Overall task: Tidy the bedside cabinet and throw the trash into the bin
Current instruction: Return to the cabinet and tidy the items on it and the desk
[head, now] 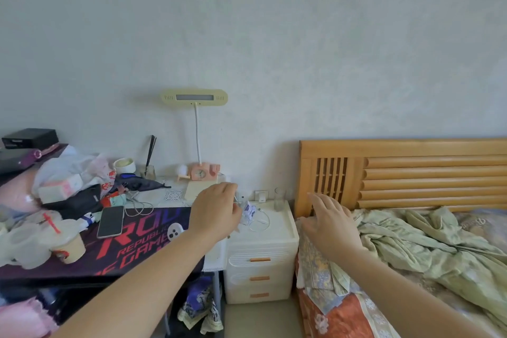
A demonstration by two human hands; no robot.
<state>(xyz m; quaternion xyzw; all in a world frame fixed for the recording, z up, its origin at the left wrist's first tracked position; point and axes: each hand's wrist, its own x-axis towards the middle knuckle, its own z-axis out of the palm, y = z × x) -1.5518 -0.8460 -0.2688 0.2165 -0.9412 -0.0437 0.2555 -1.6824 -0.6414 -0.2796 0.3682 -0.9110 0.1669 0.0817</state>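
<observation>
**White cabinet top, glass in the danger zone**

White bedside cabinet (285,223) sat between the desk (153,230) and the bed (411,241), with a crumpled wrapper (249,212), a loose charging cable (260,223) and an empty glass (279,199) on top. My guess was the cable could snag and tip that glass. The left hand (216,211) reached at the wrapper, fingers curled; couldn't tell if it was gripping yet. The right hand (330,223) hovered spread open over the bedding, holding nothing.

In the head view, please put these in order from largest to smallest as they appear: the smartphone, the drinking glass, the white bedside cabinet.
1. White bedside cabinet, clearly largest.
2. Smartphone.
3. Drinking glass.
The phone lies nearer the camera, so its lead over the glass is uncertain.
</observation>
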